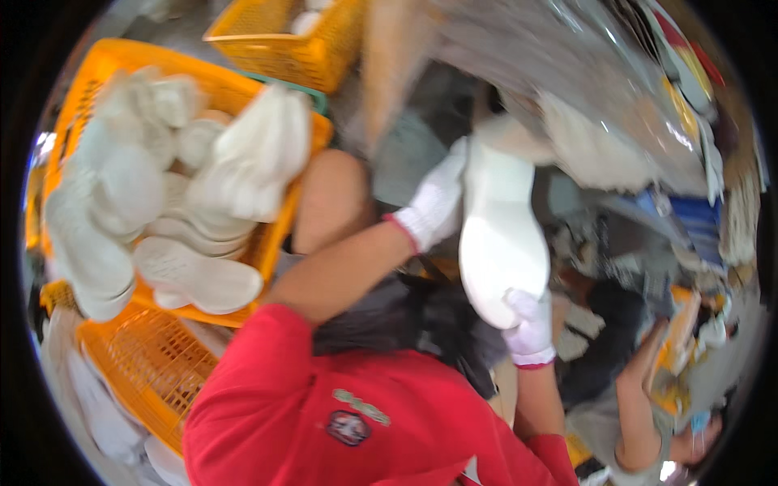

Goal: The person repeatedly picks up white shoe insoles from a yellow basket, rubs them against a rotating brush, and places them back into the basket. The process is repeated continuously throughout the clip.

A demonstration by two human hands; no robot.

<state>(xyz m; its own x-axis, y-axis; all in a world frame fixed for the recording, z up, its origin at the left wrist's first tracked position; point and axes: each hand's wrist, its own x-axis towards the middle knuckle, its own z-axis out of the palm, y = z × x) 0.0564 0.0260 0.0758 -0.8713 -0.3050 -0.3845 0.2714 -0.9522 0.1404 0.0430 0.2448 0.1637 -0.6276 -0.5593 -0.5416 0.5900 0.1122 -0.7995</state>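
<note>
A white shoe sole [504, 243] is held up in front of me, its long side running away from my body. My left hand [438, 198], in a white knit glove with a red cuff, grips the sole's left edge toward its far, narrower end. At the near, rounded end my right hand [531, 328], gloved the same way, is closed on the rim with the thumb on top. The fingers of both hands are partly hidden by the sole. To my left, a yellow plastic crate [113, 57] is heaped with many white soles [198, 275].
Below the full crate sits another yellow crate [154, 364]; a third crate [324, 57] stands at the far side. Clear plastic sheeting [592, 73] covers a stack of pale material at the far right. At the lower right another person [632, 405] sits close by.
</note>
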